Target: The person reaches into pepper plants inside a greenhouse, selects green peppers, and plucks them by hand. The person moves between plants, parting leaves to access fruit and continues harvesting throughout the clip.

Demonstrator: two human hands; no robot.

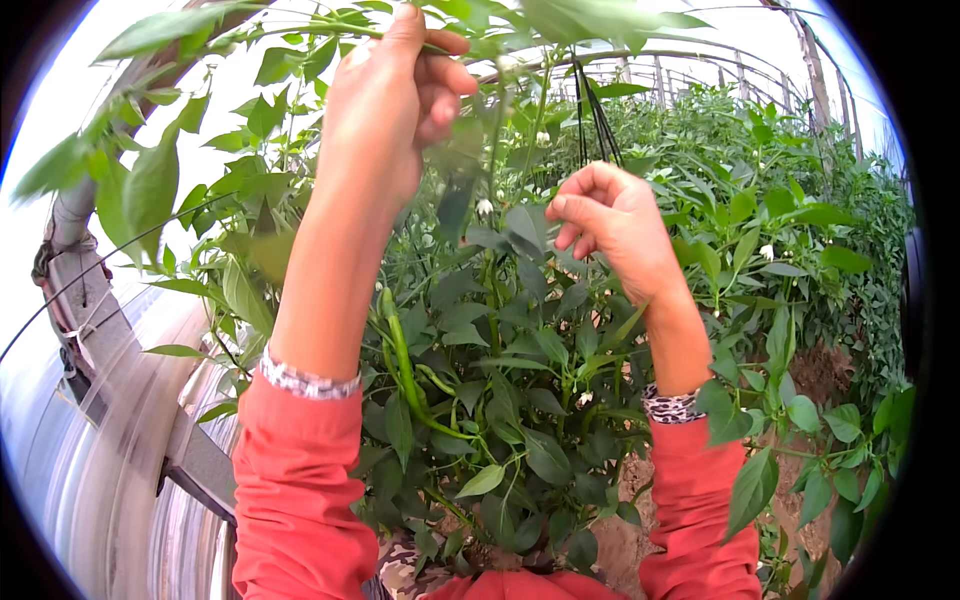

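Observation:
My left hand (401, 105) is raised at the top of the view, its thumb and fingers closed around a green pepper stem (322, 28). Leaves of that branch spread to both sides of the hand. Lower and to the right, my right hand (611, 225) has its thumb against its curled fingers. Several black strings (592, 112) hang just above and behind it; whether the fingers hold one is hidden. Between my forearms stands a leafy pepper plant (517, 360) with white flowers (484, 206). A long green pepper (405, 360) hangs beside my left forearm.
To the left, a greenhouse frame beam (112, 330) runs beside clear plastic sheeting (90, 487), with a thin dark wire (112, 251) crossing it. Dense pepper rows (810, 172) extend to the right. Bare soil (630, 487) shows below, and a leafy branch (817, 427) overlaps my right sleeve.

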